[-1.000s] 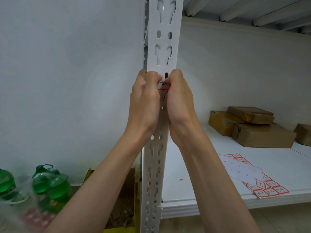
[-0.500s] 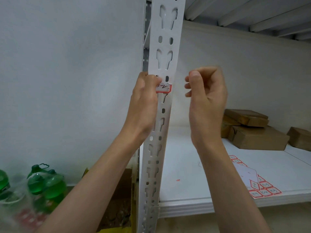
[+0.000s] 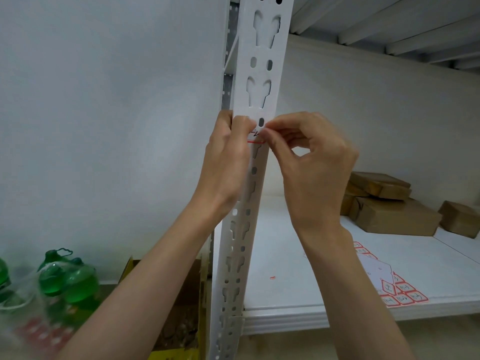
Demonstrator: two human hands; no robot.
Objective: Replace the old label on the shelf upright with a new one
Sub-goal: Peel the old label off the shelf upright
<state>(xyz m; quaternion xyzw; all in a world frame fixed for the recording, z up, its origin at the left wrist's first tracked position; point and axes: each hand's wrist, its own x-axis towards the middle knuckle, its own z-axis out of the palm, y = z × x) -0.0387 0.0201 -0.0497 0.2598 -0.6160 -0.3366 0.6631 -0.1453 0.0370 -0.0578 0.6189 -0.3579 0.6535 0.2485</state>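
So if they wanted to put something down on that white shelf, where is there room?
The shelf board is bare between the upright and the sheet of labels, save a tiny red scrap. It is crowded at the back right, where the brown parcels are stacked.

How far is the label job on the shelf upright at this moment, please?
Done: a red-bordered label with handwriting sits on the upright; I cannot tell if it is the old or the new one. In hand: the left hand holds the upright at the label's left edge, and the right hand pinches its right edge. Left: finishing this label; the label sheet lies on the shelf.
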